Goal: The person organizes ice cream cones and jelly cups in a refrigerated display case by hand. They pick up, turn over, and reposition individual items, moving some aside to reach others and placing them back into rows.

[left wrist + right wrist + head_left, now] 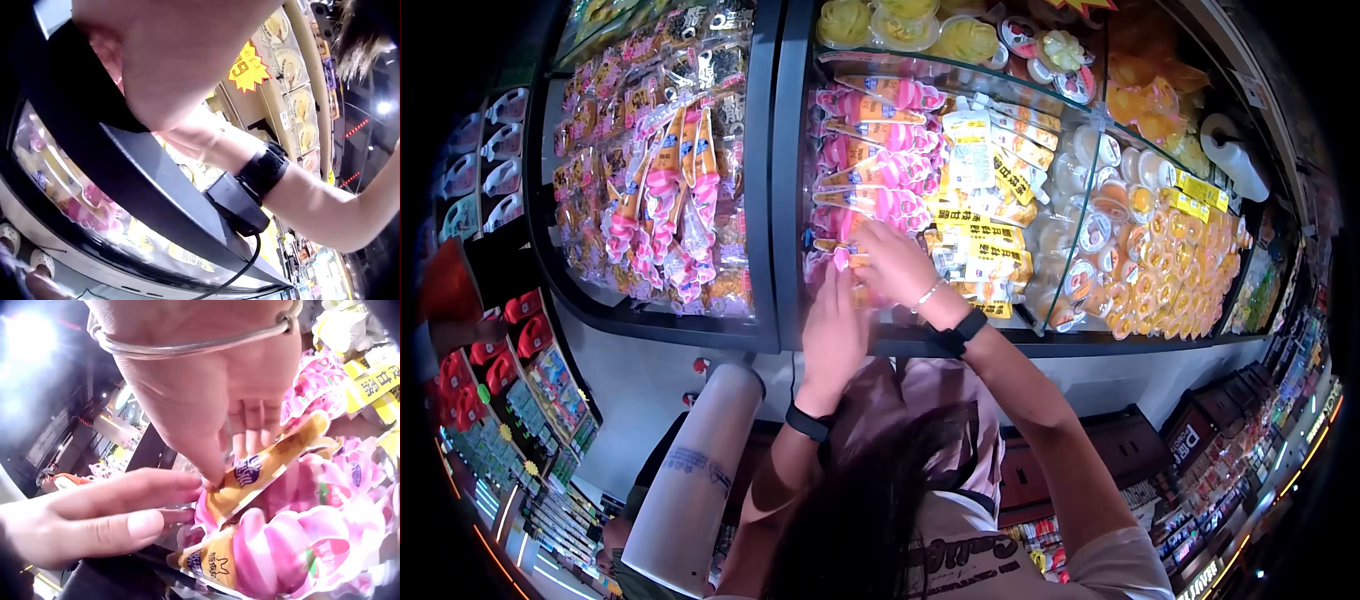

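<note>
My right hand [895,265] reaches into a display bin of pink-and-orange ice-cream-cone-shaped snack packets [875,175]. In the right wrist view, its thumb and curled fingers pinch one packet [269,464] by its orange cone part, above the others in the pile. My left hand [835,335] is at the bin's front edge with its fingers extended. Those fingers [150,487] come close to the lower end of the pinched packet in the right wrist view. Another cone packet [275,556] lies just below it, its pink swirl facing up.
Yellow-and-white pouches [990,230] lie right of the cone packets, and round cups [1140,230] fill the bin beyond a glass divider. A dark frame bar [775,180] separates the left bin, where more cone packets [665,190] lie. A white cylinder [695,480] stands below the counter.
</note>
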The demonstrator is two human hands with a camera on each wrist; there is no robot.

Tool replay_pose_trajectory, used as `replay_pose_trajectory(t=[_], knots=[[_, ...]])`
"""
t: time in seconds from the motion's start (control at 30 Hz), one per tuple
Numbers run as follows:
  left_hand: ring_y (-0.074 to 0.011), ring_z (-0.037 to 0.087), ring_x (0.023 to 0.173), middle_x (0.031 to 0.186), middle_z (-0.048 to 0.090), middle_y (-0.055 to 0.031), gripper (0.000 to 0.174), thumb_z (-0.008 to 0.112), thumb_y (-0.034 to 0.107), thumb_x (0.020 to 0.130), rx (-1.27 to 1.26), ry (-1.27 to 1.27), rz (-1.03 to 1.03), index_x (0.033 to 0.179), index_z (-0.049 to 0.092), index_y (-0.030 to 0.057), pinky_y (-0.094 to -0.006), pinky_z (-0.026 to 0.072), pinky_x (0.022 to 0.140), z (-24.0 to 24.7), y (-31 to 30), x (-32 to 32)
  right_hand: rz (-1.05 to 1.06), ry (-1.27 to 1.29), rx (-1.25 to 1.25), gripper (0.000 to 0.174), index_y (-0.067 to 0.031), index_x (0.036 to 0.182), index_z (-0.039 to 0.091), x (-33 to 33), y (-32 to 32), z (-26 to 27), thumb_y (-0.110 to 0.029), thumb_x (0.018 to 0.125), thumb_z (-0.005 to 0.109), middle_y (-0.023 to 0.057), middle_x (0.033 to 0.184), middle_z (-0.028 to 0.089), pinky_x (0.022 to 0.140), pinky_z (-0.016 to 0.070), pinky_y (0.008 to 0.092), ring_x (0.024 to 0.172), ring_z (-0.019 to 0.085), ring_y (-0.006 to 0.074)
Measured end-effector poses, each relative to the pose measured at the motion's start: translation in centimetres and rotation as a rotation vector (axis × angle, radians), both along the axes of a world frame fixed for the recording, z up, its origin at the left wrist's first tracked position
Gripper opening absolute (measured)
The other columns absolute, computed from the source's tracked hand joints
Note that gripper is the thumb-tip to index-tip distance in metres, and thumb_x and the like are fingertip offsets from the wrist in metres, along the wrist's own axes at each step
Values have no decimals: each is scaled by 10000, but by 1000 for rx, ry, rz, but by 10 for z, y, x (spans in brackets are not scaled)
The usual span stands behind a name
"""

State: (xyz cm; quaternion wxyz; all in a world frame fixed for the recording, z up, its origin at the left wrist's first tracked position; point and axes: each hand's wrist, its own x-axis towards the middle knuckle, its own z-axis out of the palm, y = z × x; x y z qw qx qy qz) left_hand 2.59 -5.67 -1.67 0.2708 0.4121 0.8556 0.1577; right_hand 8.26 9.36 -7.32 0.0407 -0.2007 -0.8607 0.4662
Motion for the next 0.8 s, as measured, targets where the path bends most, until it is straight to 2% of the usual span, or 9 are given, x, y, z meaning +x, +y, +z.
replay_pose_trajectory(t=[0.1,0.17,0.37,0.5,0.57,0.63,0.7,0.73,0.8], knots=[[-396,490,1263,1476,370,-266,579,605,248,919,-64,128,-103,1395,420,-25,-432,441,1010,-9,-6,4,56,-83,77,319,-70,986,562,16,9,-2,-120,730,746,112,983,573,853,469,429,1024,565,323],[-394,490,1264,1483,365,-264,572,603,275,919,-94,154,-121,1386,447,-17,-433,442,1008,-11,-6,5,67,-148,56,245,-59,970,596,17,11,-2,-138,768,710,152,998,596,887,460,442,1010,566,357],[-406,516,1224,1481,368,-263,559,632,241,900,-41,52,-88,1363,470,-28,-431,456,993,-7,-1,-3,86,-143,246,257,-48,962,594,8,6,1,-157,764,717,104,960,595,846,472,424,1002,588,302],[-403,519,1214,1404,444,-257,398,595,54,873,217,-141,153,1264,552,-9,-407,437,1009,45,18,-37,-87,-53,84,137,-41,953,604,-34,6,48,-95,830,627,150,940,600,767,505,433,896,608,347],[-365,496,1218,1308,495,-217,322,550,5,879,451,177,353,1200,566,-8,-425,394,1029,33,13,-61,-150,124,-48,150,-38,989,594,-79,-3,69,-63,841,595,169,933,599,757,510,446,902,615,366],[-350,488,1201,1290,496,-195,340,543,7,894,506,203,639,1233,534,-11,-426,384,1029,24,12,-94,-119,192,-95,216,-20,1088,562,-128,-12,77,-52,874,570,190,985,606,796,495,478,919,589,425],[-324,489,1190,1274,496,-185,365,562,38,904,503,331,693,1261,508,-16,-417,387,1021,6,10,-128,-165,262,-10,317,21,1156,501,-175,-22,65,11,840,530,246,1015,585,853,498,471,987,579,443],[-325,504,1188,1266,505,-194,373,582,65,908,467,286,749,1261,510,-32,-420,393,1018,7,14,-142,-199,219,40,394,80,1199,448,-197,-23,56,-31,840,566,297,1094,575,914,487,464,1051,567,468],[-362,521,1149,1227,525,-220,403,609,77,887,535,115,788,1260,515,-40,-435,420,982,-7,23,-168,-180,-9,-131,484,91,1223,424,-237,-26,48,-103,824,616,310,1152,574,943,477,461,1088,575,455]])
